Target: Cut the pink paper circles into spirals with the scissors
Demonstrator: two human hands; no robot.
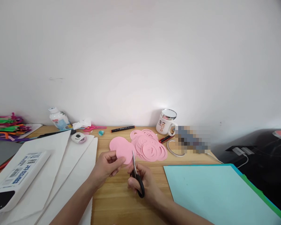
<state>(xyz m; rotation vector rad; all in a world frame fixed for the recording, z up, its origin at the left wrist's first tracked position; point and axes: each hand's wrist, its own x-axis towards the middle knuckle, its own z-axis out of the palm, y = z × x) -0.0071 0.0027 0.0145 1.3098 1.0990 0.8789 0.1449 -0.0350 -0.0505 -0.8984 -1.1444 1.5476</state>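
My left hand (107, 165) pinches a pink paper disc (125, 152) at its lower left edge and holds it just above the wooden desk (114, 197). My right hand (144, 182) grips black-handled scissors (137, 176), whose blades point up into the disc's right side. Behind the disc lies another pink circle (115, 143). To its right sits a pile of several pink spiral-cut circles (148, 146).
Large white sheets (61, 162) and a white box (18, 178) lie at left, teal sheets (215, 193) at right. Along the back stand a white mug (165, 122), a black marker (123, 128), a small bottle (58, 118), colourful pipe cleaners (7, 126) and a white punch (78, 137).
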